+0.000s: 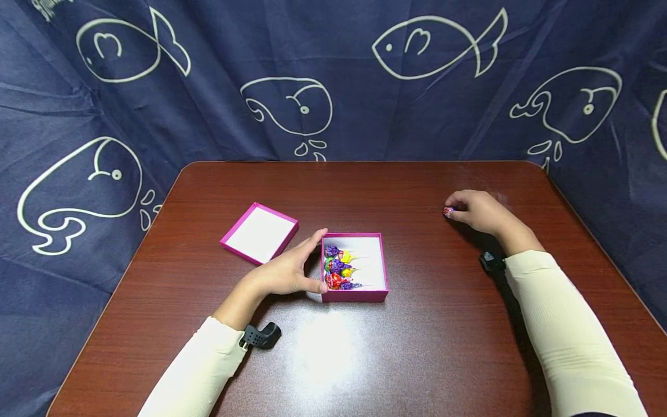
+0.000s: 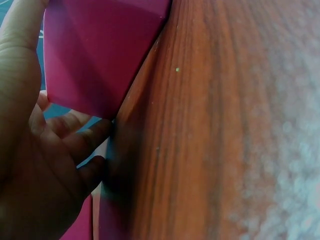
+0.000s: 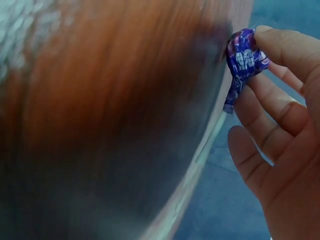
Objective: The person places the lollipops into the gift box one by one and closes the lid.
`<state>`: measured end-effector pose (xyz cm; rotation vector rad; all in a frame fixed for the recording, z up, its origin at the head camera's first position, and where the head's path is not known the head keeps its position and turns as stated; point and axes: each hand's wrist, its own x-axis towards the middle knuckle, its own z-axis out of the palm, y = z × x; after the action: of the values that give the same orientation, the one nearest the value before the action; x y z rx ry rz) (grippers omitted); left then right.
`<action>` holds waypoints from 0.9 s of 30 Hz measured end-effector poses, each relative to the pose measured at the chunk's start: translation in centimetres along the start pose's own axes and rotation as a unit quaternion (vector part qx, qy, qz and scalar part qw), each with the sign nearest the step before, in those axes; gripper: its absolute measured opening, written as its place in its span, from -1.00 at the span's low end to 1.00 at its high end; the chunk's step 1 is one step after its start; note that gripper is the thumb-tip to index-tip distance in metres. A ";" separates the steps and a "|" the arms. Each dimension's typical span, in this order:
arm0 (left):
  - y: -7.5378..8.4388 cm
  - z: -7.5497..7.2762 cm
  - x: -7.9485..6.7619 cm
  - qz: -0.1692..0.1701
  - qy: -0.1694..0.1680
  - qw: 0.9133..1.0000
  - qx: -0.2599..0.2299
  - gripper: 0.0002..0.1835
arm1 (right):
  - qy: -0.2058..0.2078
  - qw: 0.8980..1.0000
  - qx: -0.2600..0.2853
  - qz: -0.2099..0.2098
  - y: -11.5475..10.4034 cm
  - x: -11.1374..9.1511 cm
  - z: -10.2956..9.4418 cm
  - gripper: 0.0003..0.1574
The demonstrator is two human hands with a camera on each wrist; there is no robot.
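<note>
A pink box (image 1: 355, 296) with a white inside stands uncovered near the table's middle. Several wrapped lollipops (image 1: 336, 265) lie in it along the left wall, heads to the left and sticks pointing right. My left hand (image 1: 285, 271) holds the box by its left side, thumb at the front corner and fingers at the back corner. Far to the right, my right hand (image 1: 476, 211) pinches the head of a purple-wrapped lollipop (image 3: 243, 57) between thumb and fingers. Its white stick (image 3: 210, 135) slants down close over the table in the right wrist view.
The box's pink lid (image 1: 259, 233) lies white side up, left of and behind the box, near my left hand. The brown wooden table (image 1: 417, 353) has a bright glare at the front. Dark blue cloth (image 1: 349, 52) with white fish and whale drawings hangs around it.
</note>
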<state>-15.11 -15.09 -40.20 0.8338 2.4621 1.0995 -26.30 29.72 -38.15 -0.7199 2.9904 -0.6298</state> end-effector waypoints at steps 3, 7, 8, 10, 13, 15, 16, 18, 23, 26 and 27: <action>0.0 0.0 0.0 0.001 0.000 1.000 0.002 0.27 | 0.002 1.000 0.004 -0.001 0.0 0.0 0.1 -0.87; 0.1 0.0 -0.1 0.000 0.001 1.000 0.001 0.27 | 0.011 1.000 0.010 -0.013 -0.1 -0.1 0.3 -0.89; 0.1 0.0 -0.1 0.000 0.000 1.000 0.000 0.26 | 0.014 1.000 0.010 -0.019 -0.2 0.0 0.3 -0.90; 0.1 0.0 -0.1 -0.001 0.001 1.000 -0.001 0.26 | 0.021 0.999 0.012 -0.028 -0.3 0.0 0.4 -0.91; 0.1 0.0 -0.1 0.003 0.001 1.000 -0.003 0.26 | 0.028 0.999 0.015 -0.042 -0.7 0.1 0.5 -0.92; 0.1 0.0 -0.1 0.004 0.001 1.000 -0.002 0.26 | 0.033 0.998 0.017 -0.050 -1.1 0.1 0.6 -0.92; 0.0 0.0 -0.1 0.004 0.001 1.000 0.000 0.26 | 0.037 0.998 0.018 -0.055 -1.3 0.1 0.6 -0.92; 0.0 0.0 0.0 0.004 0.001 1.000 0.002 0.27 | 0.044 0.997 0.019 -0.068 -1.9 0.2 0.7 -0.91; 0.0 0.0 -0.1 0.001 0.003 1.000 0.002 0.27 | 0.061 0.993 0.015 -0.102 -3.5 0.5 0.5 -0.91; 0.1 0.0 -0.1 -0.002 0.002 1.000 -0.001 0.27 | 0.062 0.992 0.011 -0.112 -4.5 0.7 0.3 -0.90; 0.1 0.0 0.0 -0.002 0.002 1.000 0.000 0.27 | 0.060 0.992 0.014 -0.112 -4.9 0.7 0.2 -0.90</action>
<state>-15.05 -15.08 -40.14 0.8278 2.4646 1.1011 -24.75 25.36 -36.37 -1.0636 3.0263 -0.7469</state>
